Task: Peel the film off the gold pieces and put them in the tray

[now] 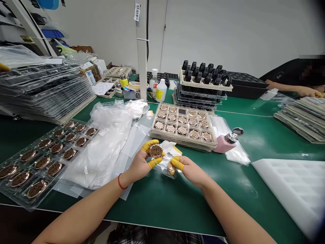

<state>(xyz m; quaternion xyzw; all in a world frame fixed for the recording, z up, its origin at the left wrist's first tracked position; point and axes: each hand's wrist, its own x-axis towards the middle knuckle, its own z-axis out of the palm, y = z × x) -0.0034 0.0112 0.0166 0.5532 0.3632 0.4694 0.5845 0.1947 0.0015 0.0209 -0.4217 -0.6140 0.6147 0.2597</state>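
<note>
Yellow finger covers show on both of my hands. My left hand point(140, 164) pinches a round rose-gold watch case point(155, 151) by its edges, thumb below and finger above. Just right of it, my right hand point(189, 168) has its fingers closed on a small clear plastic bag point(165, 168). Behind my hands sits a stacked tray point(182, 139) with rows of similar rose-gold cases. On the left lies a clear tray point(57, 162) that also holds several round cases. A crumpled white wipe point(168, 147) rests between my hands and the stacked tray.
Plastic bags point(101, 149) lie left of my hands. A pink pump bottle point(224, 143) stands right of the stacked tray, near white foam point(291, 183). Black watches fill a raised tray point(205, 83). Tray stacks flank the table point(188, 203); a person's arm point(286, 87) reaches in at far right.
</note>
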